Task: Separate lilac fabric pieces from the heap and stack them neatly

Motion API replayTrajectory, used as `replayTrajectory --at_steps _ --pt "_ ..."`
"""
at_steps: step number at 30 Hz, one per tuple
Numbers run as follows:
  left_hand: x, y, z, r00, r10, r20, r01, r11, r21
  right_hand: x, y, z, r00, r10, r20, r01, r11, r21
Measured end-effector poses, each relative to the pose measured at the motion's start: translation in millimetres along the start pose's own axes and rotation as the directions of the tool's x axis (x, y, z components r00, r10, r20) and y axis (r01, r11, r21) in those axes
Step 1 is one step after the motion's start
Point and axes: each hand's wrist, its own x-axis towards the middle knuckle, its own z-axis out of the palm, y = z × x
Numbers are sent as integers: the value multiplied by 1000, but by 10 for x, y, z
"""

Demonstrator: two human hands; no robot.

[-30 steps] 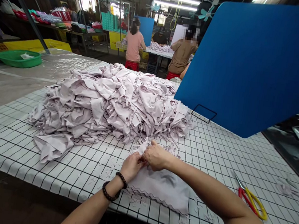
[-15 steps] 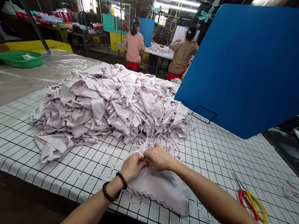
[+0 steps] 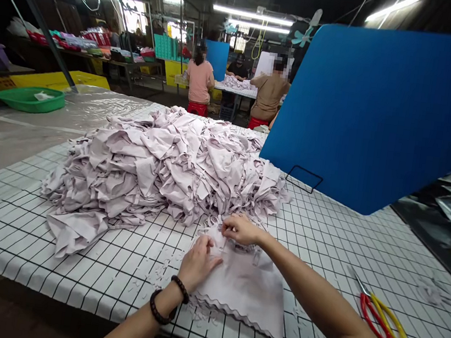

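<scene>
A flat stack of pale lilac garments point(image 3: 248, 291) with wavy lower edges lies in front of me. My left hand point(image 3: 197, 262) rests on its left side, thumb and fingers apart, holding nothing. At the stack's upper edge, near some thin straps, my right hand point(image 3: 242, 230) is closed in a pinch on the top garment; the fingertips are partly hidden. Just beyond both hands rises a large heap of crumpled lilac garments point(image 3: 176, 168). Scissors point(image 3: 382, 317) with one red and one yellow handle lie to the right of my right forearm.
A big blue board point(image 3: 373, 116) stands at the right in a black wire holder point(image 3: 302, 180). Small scraps are scattered over the checked tablecloth point(image 3: 120, 271). A green basin point(image 3: 30, 100) sits at the far left. People work at a table in the back.
My hands have come apart: the left has loosened and flattened on the stack, while the right has shifted slightly up and away. The view has tilted up a little.
</scene>
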Motion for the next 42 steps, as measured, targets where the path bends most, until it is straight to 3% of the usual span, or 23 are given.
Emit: replayTrajectory --at_steps 3,5,7,9,10,12,15,17,19,20,22,26,29,32,38,42 --pt "-46 4 2 997 58 43 -59 998 20 110 55 -41 997 -25 -75 18 995 -96" --pt "-55 5 -1 996 66 63 -67 998 17 248 87 -170 965 2 -262 -37 991 -128" --pt "-53 11 -4 996 61 63 -62 998 9 459 98 -375 859 110 -500 -163 985 -64" --pt "-51 11 -4 997 51 51 -51 999 9 721 80 -595 741 236 -628 -293 956 14" --pt "-52 6 -5 998 46 43 -47 999 4 854 62 -690 714 259 -651 -336 942 7" --pt "-53 -22 -14 999 43 32 -41 998 -55 1077 16 -835 704 277 -654 -378 926 -14" --pt "-29 -84 -79 999 -9 49 24 952 -304 1183 -66 -929 667 315 -675 -311 941 131" --pt "23 -92 -172 986 -109 128 162 824 -542 1069 -130 -912 628 304 -717 -146 950 275" --pt "120 -41 -295 955 -165 246 296 577 -761 837 -209 -833 629 249 -736 57 930 364" --pt "188 7 -357 946 -152 287 325 430 -842 696 -252 -777 652 224 -725 139 904 404" --pt "359 137 -458 941 -87 328 339 187 -922 410 -330 -655 705 223 -673 247 813 527" --pt "781 408 -464 937 18 350 351 -76 -934 -41 -387 -479 693 361 -624 372 561 739" --pt "1031 510 -319 938 33 344 344 -198 -918 -274 -323 -404 713 444 -543 379 408 831" --pt "1120 506 -173 946 -57 320 294 -271 -917 -472 -198 -310 710 515 -480 358 324 876" --pt "991 407 -129 942 -75 329 294 -296 -909 -719 59 -126 585 726 -360 349 176 921" --pt "932 309 -159 950 -128 286 242 -281 -929 -723 138 -60 560 764 -320 332 147 932"
